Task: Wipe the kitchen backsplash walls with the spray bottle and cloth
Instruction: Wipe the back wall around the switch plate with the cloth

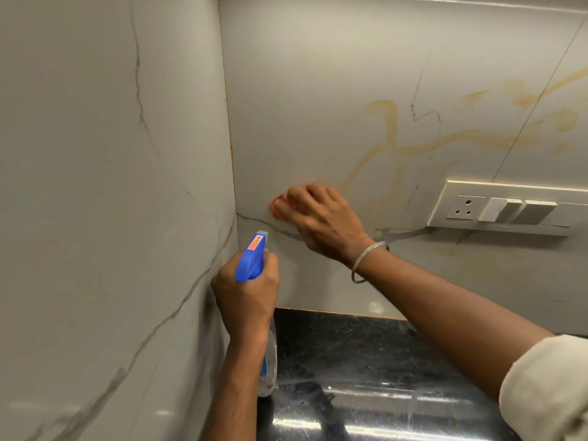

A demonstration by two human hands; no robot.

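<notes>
My left hand (245, 297) grips the neck of a clear spray bottle (269, 361) with a blue trigger head (251, 259), its nozzle aimed at the corner of the walls. My right hand (318, 218) presses a small pink-red cloth (276, 205) against the back backsplash wall (318, 106), low and near the corner; most of the cloth is hidden under the fingers. Yellowish smears (391, 141) run across the back wall to the right of that hand. The left side wall (111, 186) is pale marble with grey veins.
A white switch and socket panel (502, 208) is mounted on the back wall at the right. Below lies a glossy black stone countertop (366, 361). A metal bangle (369, 262) circles my right wrist, and a rolled pale sleeve (547, 386) shows at the lower right.
</notes>
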